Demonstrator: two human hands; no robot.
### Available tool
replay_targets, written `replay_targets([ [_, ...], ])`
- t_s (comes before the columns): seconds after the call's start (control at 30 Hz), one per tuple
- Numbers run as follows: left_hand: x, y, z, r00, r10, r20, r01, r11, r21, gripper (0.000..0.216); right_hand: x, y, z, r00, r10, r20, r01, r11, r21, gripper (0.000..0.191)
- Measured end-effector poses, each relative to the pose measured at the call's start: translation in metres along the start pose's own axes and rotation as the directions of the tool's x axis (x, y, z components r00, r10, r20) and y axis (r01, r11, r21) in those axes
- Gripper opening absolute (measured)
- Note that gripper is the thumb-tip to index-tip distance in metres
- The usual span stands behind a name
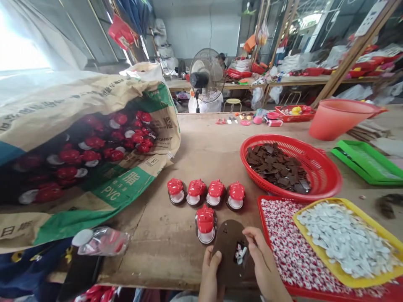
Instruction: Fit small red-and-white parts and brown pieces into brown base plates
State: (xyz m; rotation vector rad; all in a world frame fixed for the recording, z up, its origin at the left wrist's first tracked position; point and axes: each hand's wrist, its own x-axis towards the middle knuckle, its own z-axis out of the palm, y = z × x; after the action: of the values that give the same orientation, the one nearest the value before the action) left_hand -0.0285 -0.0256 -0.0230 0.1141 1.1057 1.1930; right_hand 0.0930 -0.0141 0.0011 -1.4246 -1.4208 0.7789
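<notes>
My left hand [211, 270] grips the left edge of a dark brown oval plastic base [231, 237] near the table's front edge. A rectangular opening in the base shows small white and dark parts [240, 255] inside. Over the base's right side, my right hand [261, 256] has thumb and fingertips pinched together; whatever is between them is hidden. Just beyond stands a red-and-white toy figure [205, 224] on a dark base. Behind it is a row of several similar red toys [216, 193].
At left lies a large open sack [147, 167] of red toys, with a clear plastic jar [100, 242] before it. To the right are a red basket [327, 176] of brown plates, a red tray [260, 205] of small red-and-white pieces and a yellow tray [343, 281] of white pieces.
</notes>
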Motion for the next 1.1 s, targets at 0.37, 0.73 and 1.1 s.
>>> replay_targets([
  [0.37,-0.007,0.003,0.012,0.995,-0.091,0.043,0.087,0.992,0.095,0.025,0.001,0.007,-0.008,0.997,0.011,0.08,0.001,0.989,-0.148,0.013],
  [0.73,-0.004,0.008,0.009,0.99,-0.118,0.074,0.112,0.99,0.085,0.019,0.003,0.002,-0.026,0.958,0.032,0.285,-0.002,0.994,-0.106,0.02],
  [1.1,-0.008,0.01,0.007,0.988,-0.139,0.074,0.136,0.99,0.035,0.022,0.003,0.006,-0.019,0.955,-0.169,0.242,0.247,0.906,-0.343,0.021],
])
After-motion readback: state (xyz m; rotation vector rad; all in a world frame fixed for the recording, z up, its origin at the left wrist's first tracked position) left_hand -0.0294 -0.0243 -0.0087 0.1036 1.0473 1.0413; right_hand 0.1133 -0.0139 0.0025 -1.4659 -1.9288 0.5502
